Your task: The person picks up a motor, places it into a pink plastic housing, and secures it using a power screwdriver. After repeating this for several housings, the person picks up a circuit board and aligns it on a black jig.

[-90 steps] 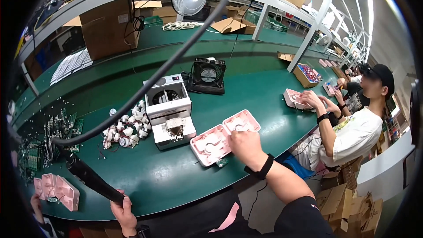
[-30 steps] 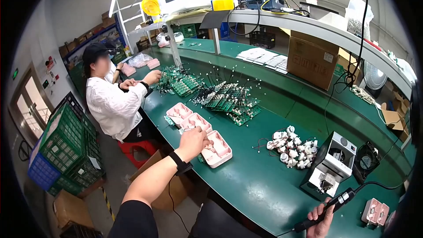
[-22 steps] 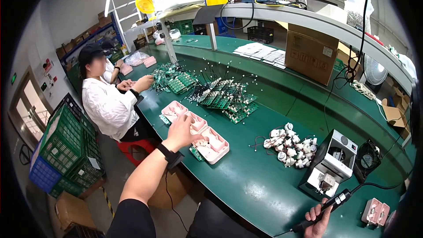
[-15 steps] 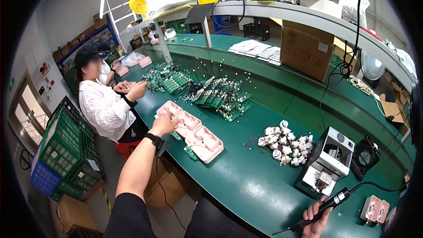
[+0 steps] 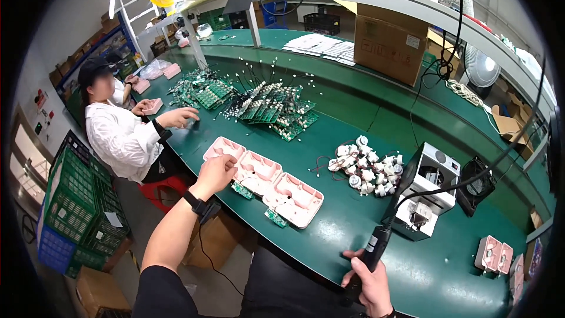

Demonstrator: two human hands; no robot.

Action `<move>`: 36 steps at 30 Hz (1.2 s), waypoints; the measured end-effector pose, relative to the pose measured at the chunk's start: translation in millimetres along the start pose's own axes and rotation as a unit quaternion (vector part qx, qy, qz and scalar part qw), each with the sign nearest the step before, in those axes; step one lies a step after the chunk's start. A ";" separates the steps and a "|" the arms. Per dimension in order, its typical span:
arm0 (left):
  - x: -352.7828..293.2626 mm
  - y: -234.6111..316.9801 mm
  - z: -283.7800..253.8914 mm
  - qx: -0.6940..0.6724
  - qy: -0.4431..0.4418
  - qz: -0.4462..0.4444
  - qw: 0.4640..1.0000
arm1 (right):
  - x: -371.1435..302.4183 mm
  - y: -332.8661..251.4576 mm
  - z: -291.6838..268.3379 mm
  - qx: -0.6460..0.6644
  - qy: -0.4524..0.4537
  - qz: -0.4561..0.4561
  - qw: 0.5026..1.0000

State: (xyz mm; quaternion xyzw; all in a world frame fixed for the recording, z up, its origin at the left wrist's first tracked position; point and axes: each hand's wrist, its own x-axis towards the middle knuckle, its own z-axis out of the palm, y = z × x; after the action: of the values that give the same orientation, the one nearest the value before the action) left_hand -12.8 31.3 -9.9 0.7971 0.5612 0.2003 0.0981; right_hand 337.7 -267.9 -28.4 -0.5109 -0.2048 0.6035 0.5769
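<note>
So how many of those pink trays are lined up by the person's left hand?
3 pink trays in a row on the green bench: one by the left hand, one in the middle, one at the right. More pink pieces lie farther off.

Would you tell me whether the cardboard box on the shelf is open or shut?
Open: the cardboard box has its top flaps folded outward.

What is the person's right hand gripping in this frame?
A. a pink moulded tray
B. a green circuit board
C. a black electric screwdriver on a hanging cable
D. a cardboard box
C: the right hand is closed around the black electric screwdriver at the near table edge, while the left hand rests at the pink moulded trays.
</note>
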 end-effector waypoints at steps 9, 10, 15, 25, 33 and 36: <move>-62.1 92.5 24.9 -0.128 -0.043 0.061 0.989 | -33.7 -9.3 -9.8 -0.063 0.085 -0.038 0.994; -66.9 102.9 27.2 -0.145 -0.056 0.067 0.986 | -38.2 -9.7 -13.7 -0.067 0.102 -0.036 0.992; -88.6 136.5 35.5 -0.188 -0.096 0.098 0.972 | -60.3 -11.3 -29.9 -0.069 0.158 -0.045 0.984; -97.6 158.4 52.4 -0.180 -0.086 0.149 0.968 | -72.5 -9.0 -49.1 -0.064 0.180 -0.057 0.980; -86.1 181.9 56.5 -0.167 -0.070 0.165 0.969 | -71.4 -43.1 -75.9 -0.151 0.225 -0.104 0.957; -97.1 187.9 44.6 -0.114 0.001 0.280 0.953 | -88.0 -89.8 -78.1 -0.148 0.215 -0.270 0.927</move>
State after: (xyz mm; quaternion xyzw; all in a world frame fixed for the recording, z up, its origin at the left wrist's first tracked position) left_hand 138.9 -122.3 1.2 0.9054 0.2893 0.2833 0.1275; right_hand 431.5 -351.8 49.4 -0.6330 -0.2930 0.2639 0.6663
